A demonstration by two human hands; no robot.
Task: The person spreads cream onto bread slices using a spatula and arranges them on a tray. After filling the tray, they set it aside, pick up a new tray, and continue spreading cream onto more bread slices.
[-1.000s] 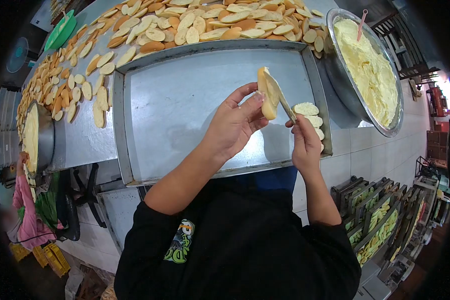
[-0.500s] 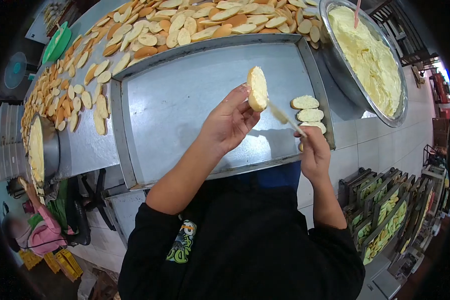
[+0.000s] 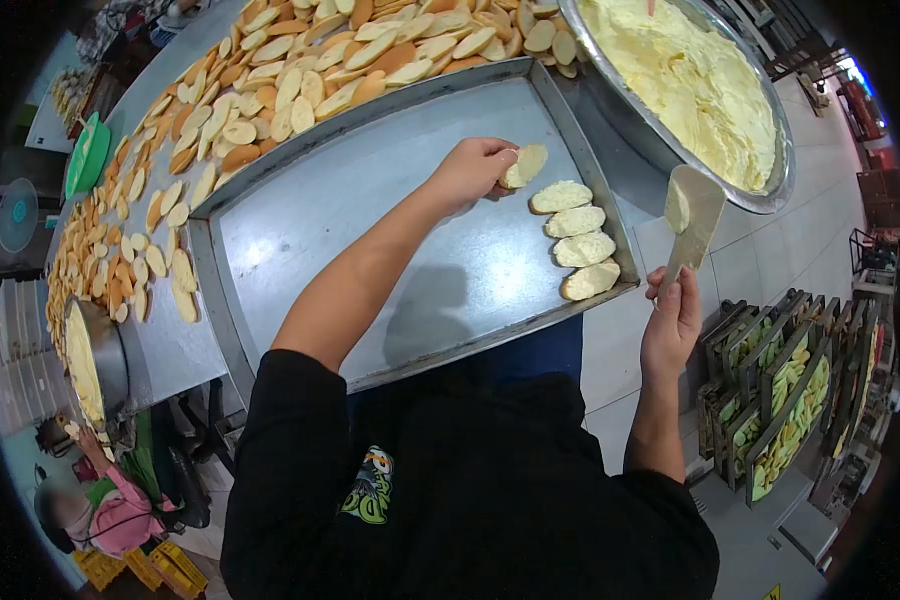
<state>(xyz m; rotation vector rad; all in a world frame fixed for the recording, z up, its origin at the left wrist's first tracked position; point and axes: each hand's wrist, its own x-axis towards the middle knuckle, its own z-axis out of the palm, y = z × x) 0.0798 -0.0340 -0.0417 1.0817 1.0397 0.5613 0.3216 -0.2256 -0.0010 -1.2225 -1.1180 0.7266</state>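
My left hand (image 3: pixel 478 168) is closed on a bread slice (image 3: pixel 527 165) with pale yellow cream on its face, low over the metal tray (image 3: pixel 310 215). Just right of it, several cream-covered slices (image 3: pixel 583 249) lie in a column along the tray's right wall. Beyond the tray's right edge, my right hand (image 3: pixel 672 318) grips a flat spatula (image 3: pixel 697 212) with its blade up and a smear of cream on it. Above the blade, a big metal bowl (image 3: pixel 782 170) holds a mass of yellow cream (image 3: pixel 680 85).
A heap of plain bread slices (image 3: pixel 370 55) covers the table behind and left of the tray. A second cream bowl (image 3: pixel 110 350) and a green bowl (image 3: pixel 90 155) stand at left. A person in pink (image 3: pixel 125 515) sits lower left. Racked trays of slices (image 3: pixel 785 385) stand right.
My left hand has brought the bread slice down from mid-tray towards the column of coated slices. My right hand has moved right with the spatula, away from the slice. The view has turned slightly.
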